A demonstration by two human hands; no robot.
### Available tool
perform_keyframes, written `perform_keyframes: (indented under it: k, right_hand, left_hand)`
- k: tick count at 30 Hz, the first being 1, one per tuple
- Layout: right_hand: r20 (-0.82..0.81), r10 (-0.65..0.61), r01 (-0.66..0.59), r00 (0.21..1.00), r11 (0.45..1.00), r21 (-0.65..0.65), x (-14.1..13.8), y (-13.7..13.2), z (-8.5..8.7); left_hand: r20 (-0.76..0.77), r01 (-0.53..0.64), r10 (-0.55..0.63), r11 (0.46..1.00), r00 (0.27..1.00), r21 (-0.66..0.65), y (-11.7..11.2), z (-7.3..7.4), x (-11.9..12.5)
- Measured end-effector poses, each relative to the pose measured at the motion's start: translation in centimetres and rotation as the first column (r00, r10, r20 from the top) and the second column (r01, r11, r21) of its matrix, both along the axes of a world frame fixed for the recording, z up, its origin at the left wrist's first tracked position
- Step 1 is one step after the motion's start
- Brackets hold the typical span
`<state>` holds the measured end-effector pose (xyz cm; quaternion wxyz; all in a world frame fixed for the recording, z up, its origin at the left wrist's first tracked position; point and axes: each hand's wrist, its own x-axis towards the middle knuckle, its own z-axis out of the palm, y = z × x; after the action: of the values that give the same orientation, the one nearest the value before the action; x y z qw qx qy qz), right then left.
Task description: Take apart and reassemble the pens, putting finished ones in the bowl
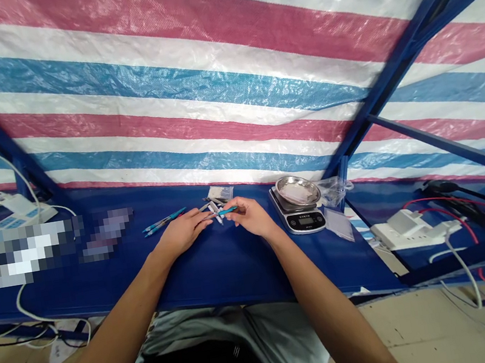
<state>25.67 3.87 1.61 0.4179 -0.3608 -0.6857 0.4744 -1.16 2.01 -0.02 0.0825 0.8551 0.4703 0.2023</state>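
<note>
Slim pen-like piece pinched over the middle of the blue tabletop

The blue tabletop [248, 275] stretches from the hands to its near edge, by the person's lap; along its far edge rises a striped sheet [192, 97]. Rightward, the kitchen scale [305, 221] with its steel bowl [298, 191] bounds the room; leftward lie turquoise pens [163, 222]. Left hand [185, 232] and right hand [252, 215] both have fingertips closed on the pen-like piece [228, 211], held between them: turquoise at right, paler at left, finer detail too small to tell.

Glare on sheeting [188, 73] (patchy), pixelation left
</note>
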Motion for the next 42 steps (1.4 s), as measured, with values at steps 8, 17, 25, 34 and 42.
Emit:
perform_keyframes:
  k: [8, 17, 25, 34, 42]
  right_hand:
    - [-0.050, -0.056, 0.057, 0.997, 0.998, 0.000, -0.4, 0.3, -0.6]
    - [-0.121, -0.138, 0.141, 0.983, 0.990, 0.015, 0.4, 0.9, -0.2]
    - [-0.107, -0.469, 0.474, 0.877, 0.880, 0.025, 3.1, 2.5, -0.3]
    - [0.122, -0.726, 0.661, 0.677, 0.672, 0.332, 6.0, 2.3, 0.4]
    - [0.024, -0.689, 0.671, 0.724, 0.711, 0.211, 6.1, 1.9, 0.9]
  left_hand:
    - [0.024, 0.072, -0.074, 0.995, 0.997, 0.064, 0.1, 0.3, 0.1]
    - [0.155, -0.036, 0.030, 0.999, 0.988, 0.034, -0.1, 0.8, 0.1]
    - [0.170, -0.110, 0.103, 0.993, 0.980, 0.033, 0.0, 0.8, 0.0]
    - [0.174, -0.052, 0.050, 0.999, 0.983, 0.006, 0.0, 0.6, 0.1]
    - [0.182, -0.027, 0.028, 1.000, 0.983, -0.010, -0.1, 0.8, 0.3]
